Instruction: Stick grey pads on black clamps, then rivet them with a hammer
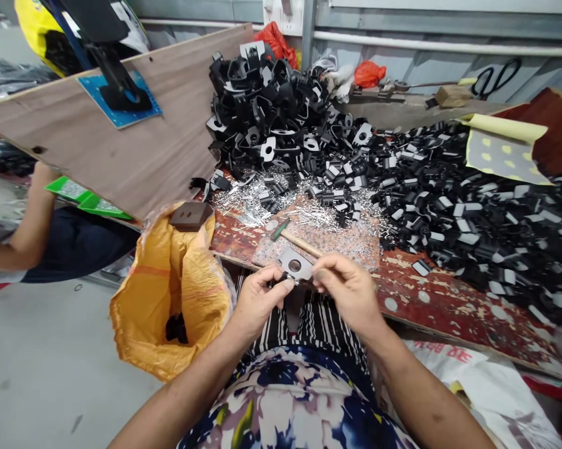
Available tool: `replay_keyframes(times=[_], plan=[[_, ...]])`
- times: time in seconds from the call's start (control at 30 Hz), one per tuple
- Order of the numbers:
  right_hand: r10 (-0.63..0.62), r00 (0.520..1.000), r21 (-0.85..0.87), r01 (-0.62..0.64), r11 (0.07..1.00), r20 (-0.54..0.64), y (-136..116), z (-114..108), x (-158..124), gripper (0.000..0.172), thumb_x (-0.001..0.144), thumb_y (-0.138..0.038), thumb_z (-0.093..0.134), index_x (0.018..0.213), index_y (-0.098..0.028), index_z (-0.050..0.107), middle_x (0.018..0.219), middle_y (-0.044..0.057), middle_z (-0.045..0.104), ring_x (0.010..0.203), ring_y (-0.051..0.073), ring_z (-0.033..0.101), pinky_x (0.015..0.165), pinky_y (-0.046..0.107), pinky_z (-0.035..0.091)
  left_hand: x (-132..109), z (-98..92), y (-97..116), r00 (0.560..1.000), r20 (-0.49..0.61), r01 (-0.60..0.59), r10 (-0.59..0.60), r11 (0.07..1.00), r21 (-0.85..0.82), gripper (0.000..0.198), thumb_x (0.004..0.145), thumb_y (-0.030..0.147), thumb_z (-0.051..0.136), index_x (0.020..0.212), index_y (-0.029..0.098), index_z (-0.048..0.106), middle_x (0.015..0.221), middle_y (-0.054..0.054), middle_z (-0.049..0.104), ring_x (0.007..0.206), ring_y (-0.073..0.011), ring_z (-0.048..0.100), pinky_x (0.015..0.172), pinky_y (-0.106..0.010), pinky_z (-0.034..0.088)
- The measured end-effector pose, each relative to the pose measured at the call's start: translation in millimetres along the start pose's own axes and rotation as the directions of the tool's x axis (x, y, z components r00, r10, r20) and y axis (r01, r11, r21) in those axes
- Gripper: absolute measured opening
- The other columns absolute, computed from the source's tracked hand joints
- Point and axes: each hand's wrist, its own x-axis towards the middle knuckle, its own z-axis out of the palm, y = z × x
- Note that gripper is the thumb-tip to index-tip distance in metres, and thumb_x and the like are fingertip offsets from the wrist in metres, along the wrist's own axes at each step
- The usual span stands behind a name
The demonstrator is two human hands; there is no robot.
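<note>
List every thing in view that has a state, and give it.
Left hand: fingers closed on part
Right hand: fingers at part's edge, grip unclear
Part: held, hole uncovered
Hammer: lying down, not held
Sack: open
Pins: loose, heaped
Scissors: handles spread, blades hidden

Flat grey plate (287, 255) with round hole: small dark piece (287, 276) at its lower edge too small to identify. Green-headed, wooden-handled hammer (303, 242): handle end hidden behind right hand (348, 290). Bare-armed co-worker (25, 234): cut off by left edge.
</note>
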Motion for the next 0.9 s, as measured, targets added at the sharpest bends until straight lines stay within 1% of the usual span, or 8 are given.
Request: replay_keyframes(times=[0.07, 0.13, 0.27, 0.33, 0.4, 0.63, 0.77, 0.9], plan=[[0.135, 0.989, 0.219, -0.117, 0.969, -0.068, -3.0, -15.1, -0.1, 0.019, 0.096, -0.038, 0.068, 0.084, -0.024, 0.065, 0.07, -0.002, 0.062, 0.058, 0.012, 0.058, 0.052, 0.024, 0.05, 0.0, -3.7, -1.0, 0.999, -0.013, 0.048, -0.048, 0.998, -0.048, 0.031, 0.076, 0.033, 0.08, 0.06, 0.017, 0.058, 0.068, 0.001, 0.05, 0.062, -0.0107, 0.043, 0.049, -0.019, 0.038], [0.174, 0.98, 0.267, -0.144, 0.953, -0.092, -2.8, -32.4, -6.6, 0.023, 0.096, -0.041, 0.068, 0.082, -0.024, 0.063, 0.07, -0.002, 0.061, 0.058, 0.013, 0.057, 0.052, 0.024, 0.05, -0.1, -7.8, -1.1, 0.993, -0.04, 0.107, -0.113, 0.986, -0.129, 0.032, 0.072, 0.033, 0.082, 0.06, 0.017, 0.057, 0.069, 0.001, 0.05, 0.061, -0.0097, 0.041, 0.047, -0.018, 0.038], [0.197, 0.95, -0.245, -0.136, 0.96, 0.243, 18.3, -54.1, -45.3, 0.008, 0.094, -0.027, 0.067, 0.09, -0.025, 0.074, 0.079, 0.002, 0.072, 0.071, 0.018, 0.068, 0.062, 0.029, 0.057, 0.0, -14.9, 1.2, 0.972, -0.019, 0.218, -0.235, 0.926, -0.309, 0.028, 0.066, 0.033, 0.083, 0.065, 0.016, 0.06, 0.069, 0.002, 0.051, 0.057, -0.0081, 0.04, 0.043, -0.017, 0.036], [0.236, 0.893, -0.453, -0.041, 0.891, 0.384, 34.4, -56.2, -69.5, 0.021, 0.092, -0.015, 0.063, 0.101, -0.026, 0.077, 0.088, 0.005, 0.077, 0.076, 0.021, 0.072, 0.068, 0.032, 0.06, 0.3, -17.2, 2.1, 0.965, 0.018, 0.25, -0.261, 0.899, -0.359, 0.026, 0.066, 0.033, 0.082, 0.068, 0.015, 0.063, 0.068, 0.002, 0.052, 0.055, -0.0076, 0.04, 0.041, -0.017, 0.034], [0.229, 0.882, -0.507, 0.013, 0.862, 0.412, 44.4, -56.6, -86.8, 0.032, 0.092, -0.009, 0.054, 0.106, -0.027, 0.077, 0.091, 0.005, 0.079, 0.077, 0.021, 0.075, 0.069, 0.032, 0.061, 0.6, -18.5, 2.4, 0.961, 0.045, 0.27, -0.274, 0.882, -0.385, 0.025, 0.067, 0.033, 0.082, 0.071, 0.014, 0.066, 0.069, 0.001, 0.055, 0.054, -0.0078, 0.041, 0.04, -0.017, 0.033], [0.016, 0.987, -0.383, 0.046, 0.922, 0.158, 10.6, -51.7, -69.6, 0.018, 0.096, -0.018, 0.064, 0.096, -0.03, 0.078, 0.092, 0.0, 0.081, 0.084, 0.018, 0.078, 0.078, 0.032, 0.063, -0.1, -15.7, 2.8, 0.952, 0.101, 0.3, -0.288, 0.823, -0.482, 0.024, 0.069, 0.034, 0.081, 0.079, 0.014, 0.071, 0.078, -0.003, 0.065, 0.058, -0.0105, 0.051, 0.041, -0.02, 0.038], [-0.097, 0.995, -0.347, 0.103, 0.932, 0.035, -0.3, -36.4, -51.8, 0.014, 0.093, -0.019, 0.069, 0.088, -0.028, 0.079, 0.097, 0.003, 0.078, 0.09, 0.02, 0.075, 0.08, 0.036, 0.061, -0.8, -10.8, 5.6, 0.949, 0.065, 0.297, -0.308, 0.809, -0.508, 0.033, 0.072, 0.046, 0.083, 0.078, 0.016, 0.071, 0.078, -0.004, 0.068, 0.061, -0.0129, 0.056, 0.04, -0.021, 0.04], [-0.123, 0.991, -0.354, 0.131, 0.926, 0.043, 0.1, -25.3, -42.9, 0.014, 0.093, -0.018, 0.068, 0.088, -0.027, 0.078, 0.087, 0.002, 0.076, 0.081, 0.018, 0.074, 0.073, 0.034, 0.06, -0.2, -6.0, 5.8, 0.95, 0.035, 0.287, -0.311, 0.823, -0.491, 0.036, 0.07, 0.044, 0.089, 0.072, 0.015, 0.068, 0.069, -0.001, 0.064, 0.055, -0.0091, 0.05, 0.038, -0.017, 0.032]])
